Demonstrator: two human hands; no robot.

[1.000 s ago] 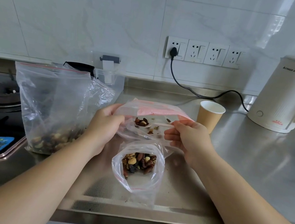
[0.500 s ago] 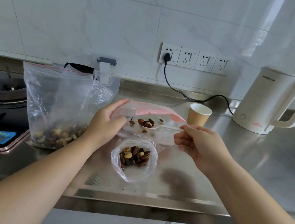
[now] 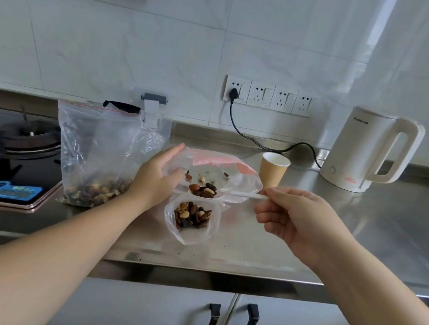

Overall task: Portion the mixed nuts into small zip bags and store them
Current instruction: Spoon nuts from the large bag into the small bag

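Small dark brand print on the kettle (image 3: 357, 155) — too blurred to read.

Three clear bags hold nuts: one big bag (image 3: 99, 151) left of the cup (image 3: 273, 170), one bag with a pink strip (image 3: 220, 174) just beside the cup, and one small bag (image 3: 191, 222) in front of that. There is one paper cup, one spoon (image 3: 220, 192), one kettle (image 3: 369, 151) right of the cup and four wall sockets (image 3: 268, 96) behind it. Two hands are in view, the left (image 3: 157, 181) and the right (image 3: 299, 218).
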